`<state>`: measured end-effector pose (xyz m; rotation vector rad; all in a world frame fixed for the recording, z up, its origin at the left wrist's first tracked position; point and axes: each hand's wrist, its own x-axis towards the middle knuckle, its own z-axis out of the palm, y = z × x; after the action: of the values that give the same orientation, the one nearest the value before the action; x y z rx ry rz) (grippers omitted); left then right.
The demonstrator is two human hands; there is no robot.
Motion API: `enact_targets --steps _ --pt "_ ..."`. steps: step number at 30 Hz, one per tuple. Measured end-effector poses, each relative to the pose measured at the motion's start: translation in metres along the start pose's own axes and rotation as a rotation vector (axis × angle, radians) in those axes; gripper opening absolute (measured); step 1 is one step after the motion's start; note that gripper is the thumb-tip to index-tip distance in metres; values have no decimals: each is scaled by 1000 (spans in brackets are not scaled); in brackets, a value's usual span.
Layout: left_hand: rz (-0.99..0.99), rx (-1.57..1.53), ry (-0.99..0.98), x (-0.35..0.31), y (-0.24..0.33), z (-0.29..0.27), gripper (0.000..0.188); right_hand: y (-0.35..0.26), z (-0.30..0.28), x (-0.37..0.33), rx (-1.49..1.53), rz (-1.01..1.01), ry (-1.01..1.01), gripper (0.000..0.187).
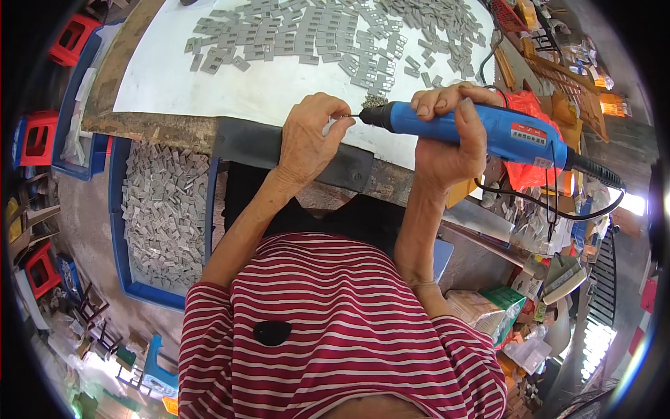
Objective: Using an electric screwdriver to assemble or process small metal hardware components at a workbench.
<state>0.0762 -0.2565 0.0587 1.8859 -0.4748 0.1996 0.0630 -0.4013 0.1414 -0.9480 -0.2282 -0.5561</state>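
Note:
My right hand is wrapped round a blue electric screwdriver, which lies level with its black nose toward the left and its cord trailing from the right end. The thin bit points at the fingertips of my left hand. Thumb and forefinger there are pinched together at the bit's tip; whatever small piece they hold is too small to make out. Just behind the tool's nose sits a little heap of tiny metal parts. Beyond both hands, rows of flat grey metal plates with cut-outs cover the white sheet.
More grey pieces lie loosely piled at the far right of the table. A blue crate full of small grey parts stands below the table's left edge. Red stools are farther left. A red plastic bag lies behind the screwdriver.

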Motion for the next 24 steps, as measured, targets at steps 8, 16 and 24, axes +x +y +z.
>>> enact_targets --steps 8,16,24 --pt "-23 11 -21 1 2 -2 11 0 -1 -1 8 -2 15 25" --pt "-17 25 -35 0 1 0 11 -1 -5 -3 1 -1 32 26" --pt "11 51 -38 -1 1 0 11 -1 -6 -5 -4 3 33 25"
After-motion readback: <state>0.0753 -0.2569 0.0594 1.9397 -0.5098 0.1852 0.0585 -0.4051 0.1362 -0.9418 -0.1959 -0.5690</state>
